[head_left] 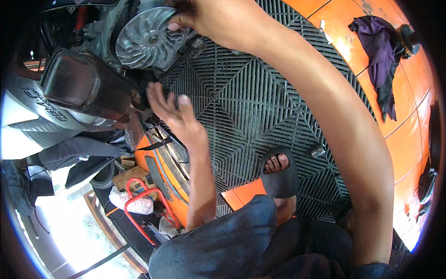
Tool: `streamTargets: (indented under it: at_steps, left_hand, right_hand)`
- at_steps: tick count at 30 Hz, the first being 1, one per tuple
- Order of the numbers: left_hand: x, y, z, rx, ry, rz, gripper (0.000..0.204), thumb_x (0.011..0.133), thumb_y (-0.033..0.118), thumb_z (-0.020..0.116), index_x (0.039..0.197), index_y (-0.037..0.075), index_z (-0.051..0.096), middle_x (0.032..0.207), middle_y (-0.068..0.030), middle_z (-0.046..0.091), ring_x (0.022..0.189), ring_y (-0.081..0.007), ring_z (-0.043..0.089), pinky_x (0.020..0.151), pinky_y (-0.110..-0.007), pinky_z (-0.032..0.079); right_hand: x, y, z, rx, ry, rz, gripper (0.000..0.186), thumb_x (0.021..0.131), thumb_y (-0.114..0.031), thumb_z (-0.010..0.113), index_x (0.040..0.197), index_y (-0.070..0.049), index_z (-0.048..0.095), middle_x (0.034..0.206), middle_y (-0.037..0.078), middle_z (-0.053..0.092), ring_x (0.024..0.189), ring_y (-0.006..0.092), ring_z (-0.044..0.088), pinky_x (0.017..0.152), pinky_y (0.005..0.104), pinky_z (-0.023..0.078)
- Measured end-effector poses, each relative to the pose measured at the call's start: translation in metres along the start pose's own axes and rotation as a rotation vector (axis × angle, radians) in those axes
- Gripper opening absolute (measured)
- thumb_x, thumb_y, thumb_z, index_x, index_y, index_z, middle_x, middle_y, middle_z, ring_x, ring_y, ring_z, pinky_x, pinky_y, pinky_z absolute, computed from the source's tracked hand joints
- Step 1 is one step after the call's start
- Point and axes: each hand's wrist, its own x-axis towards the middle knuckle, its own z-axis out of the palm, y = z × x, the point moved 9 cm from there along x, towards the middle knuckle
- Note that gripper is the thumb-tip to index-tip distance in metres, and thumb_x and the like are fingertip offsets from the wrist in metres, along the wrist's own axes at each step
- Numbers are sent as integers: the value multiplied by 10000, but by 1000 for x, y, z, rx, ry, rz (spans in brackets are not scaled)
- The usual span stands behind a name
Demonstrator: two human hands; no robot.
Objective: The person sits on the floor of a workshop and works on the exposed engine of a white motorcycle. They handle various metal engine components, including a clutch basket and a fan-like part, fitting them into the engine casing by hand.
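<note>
The right hand (209, 18) is gripping the finned metal pulley (146, 39) at the grid mat's (260, 102) top-left edge, while the left hand (174, 114) is hovering open just below

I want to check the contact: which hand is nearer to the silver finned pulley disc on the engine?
Right. The right hand is at the finned pulley disc, fingers touching its right edge. The left hand is open, below the disc and apart from it, over the dark grid floor mat.
</note>
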Motion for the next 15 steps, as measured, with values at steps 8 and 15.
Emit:
streamTargets:
  at_steps: [8,15]
  left_hand:
    - [77,0,2,-87,109,106,740,1006,202,675,1488,-133,224,1470,-262,407,1378,-275,426,1169,-383,336]
    - [85,0,-1,-148,145,119,623,971,203,741,1365,-96,362,1174,-105,504,1101,-182,511,1010,-291,418]
  right_hand:
    - [0,-11,-5,62,39,-17,246,915,-191,698,992,39,654,1000,247,696,986,441,666,868,519,515]
    - [-5,9,8,58,23,106,233,924,-188,682,1003,31,667,968,246,700,947,443,678,843,524,523]
